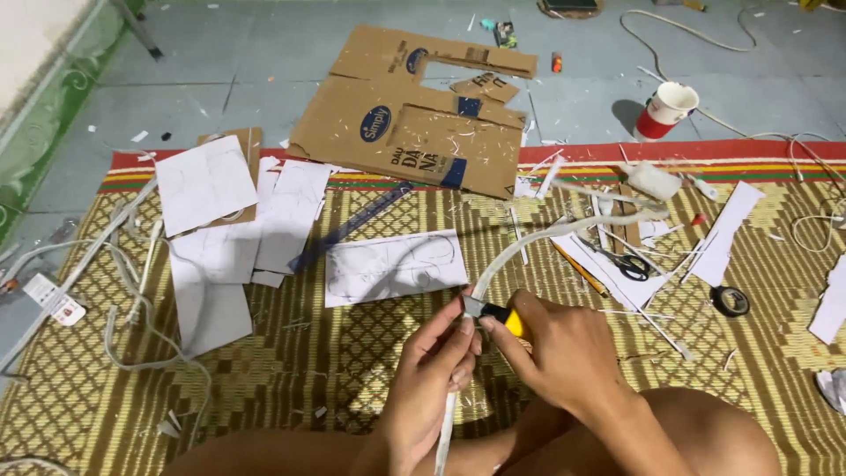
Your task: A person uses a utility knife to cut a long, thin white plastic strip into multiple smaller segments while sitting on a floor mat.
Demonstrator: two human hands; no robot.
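The left hand (436, 370) was closed around a white flat cable (529, 242), pinching it just below the blade, while the right hand (551, 348) was clamped on a yellow-handled utility knife (502, 316) whose blade met the cable between the two hands. The cable ran down past the left wrist and curved up and to the right across the woven mat (370, 353). On the mat lay a sheet of sketched paper (392, 267) just beyond the hands, scissors (627, 264) and a roll of black tape (730, 301) to the right, and flattened cardboard (414, 115) farther off, near a red-and-white paper cup (667, 110) on the floor.
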